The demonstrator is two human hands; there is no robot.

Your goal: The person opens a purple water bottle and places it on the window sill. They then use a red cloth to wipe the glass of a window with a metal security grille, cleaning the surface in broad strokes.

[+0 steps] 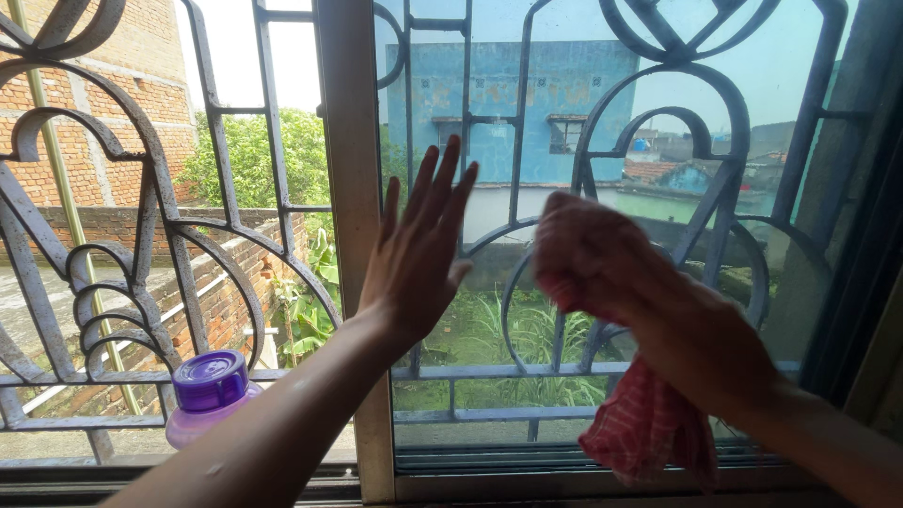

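One red-and-white striped cloth (pixel 625 376) — bunched and blurred at its top, loose and frayed-looking below — is pressed to the glass pane (pixel 489 122) of the window's right half. Its long axis runs roughly upright, tail hanging toward the sill. The right hand (pixel 701 343) is closed round it; the left hand (pixel 419 249) lies flat against the frame edge, fingers spread upward. One purple-capped bottle (pixel 209 395) stands at the lower left.

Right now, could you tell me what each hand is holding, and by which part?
The right hand grips a red cloth bunched at its upper end, the rest hanging below. The left hand holds nothing, flat against the window pane.
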